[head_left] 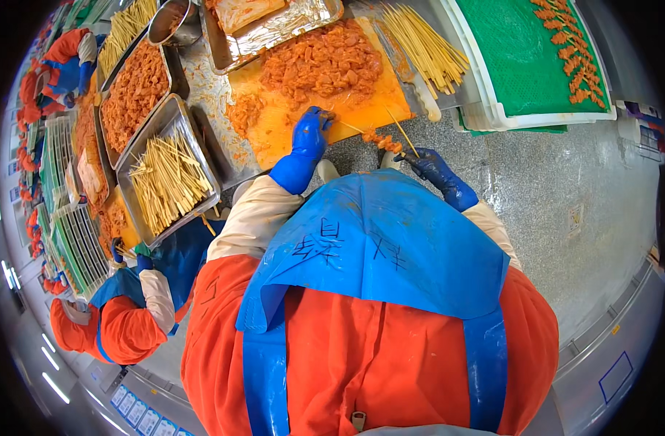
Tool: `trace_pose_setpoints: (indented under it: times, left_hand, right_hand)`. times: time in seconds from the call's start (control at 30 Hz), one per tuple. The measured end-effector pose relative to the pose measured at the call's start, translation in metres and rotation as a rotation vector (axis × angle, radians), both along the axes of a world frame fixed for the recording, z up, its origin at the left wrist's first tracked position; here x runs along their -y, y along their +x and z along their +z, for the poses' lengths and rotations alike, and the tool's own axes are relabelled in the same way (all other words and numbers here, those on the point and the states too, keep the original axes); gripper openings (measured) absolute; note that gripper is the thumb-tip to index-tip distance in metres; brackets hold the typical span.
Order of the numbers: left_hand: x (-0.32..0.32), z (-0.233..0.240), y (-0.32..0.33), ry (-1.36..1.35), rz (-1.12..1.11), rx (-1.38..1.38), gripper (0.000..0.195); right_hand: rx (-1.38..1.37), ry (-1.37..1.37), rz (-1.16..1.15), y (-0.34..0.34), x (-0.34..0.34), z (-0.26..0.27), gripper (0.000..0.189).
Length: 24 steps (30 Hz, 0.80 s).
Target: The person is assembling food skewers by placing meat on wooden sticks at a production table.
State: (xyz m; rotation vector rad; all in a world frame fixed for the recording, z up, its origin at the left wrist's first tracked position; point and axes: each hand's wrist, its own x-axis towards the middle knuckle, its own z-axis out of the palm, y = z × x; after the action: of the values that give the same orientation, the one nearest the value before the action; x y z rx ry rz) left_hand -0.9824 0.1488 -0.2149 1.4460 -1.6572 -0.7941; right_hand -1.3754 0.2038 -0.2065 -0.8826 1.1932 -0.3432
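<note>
My right hand (436, 171), in a dark-stained blue glove, grips a bamboo skewer threaded with orange-red marinated meat pieces (383, 141) and a second, bare skewer (402, 131) that angles up. The loaded skewer's bare end points toward my left hand (314, 128). That hand, in a blue glove, has curled fingers at the near edge of the orange cutting board (280, 143); whether it holds a meat piece cannot be told. A heap of marinated meat (324, 62) lies on the board. Right of the board are a white-handled knife (426, 101) and a bundle of bamboo skewers (428, 46).
At right stands a white tray (498, 111) with a green mat and a row of loaded skewers (575, 54). Left are a metal tray of skewers (218, 193), a tray of meat (133, 90) and a metal container (174, 24). A co-worker (128, 327) works at lower left.
</note>
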Motion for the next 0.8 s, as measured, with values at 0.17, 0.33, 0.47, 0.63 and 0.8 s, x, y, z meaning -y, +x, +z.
trace_pose_setpoints:
  times: [0.17,0.33,0.47,0.63,0.8]
  left_hand:
    - [-0.003,0.023,-0.011,-0.083,-0.029,0.289,0.019]
    - [-0.003,0.021,-0.016,-0.077,-0.047,0.262,0.019]
    - [-0.003,0.011,-0.009,-0.096,-0.082,0.267,0.016]
    - [-0.003,-0.003,-0.002,-0.083,-0.16,0.325,0.017]
    - [0.003,0.007,0.003,0.064,-0.234,0.175,0.013]
  right_hand:
    - [-0.027,0.072,0.005,-0.012,0.0,-0.008,0.028]
    - [0.015,0.05,0.017,-0.006,0.008,-0.018,0.03]
    - [-0.037,0.005,0.044,0.0,0.012,-0.009,0.033]
    - [-0.149,-0.036,0.105,0.002,0.026,0.012,0.03]
    - [-0.337,-0.15,0.287,0.018,0.051,0.043,0.03]
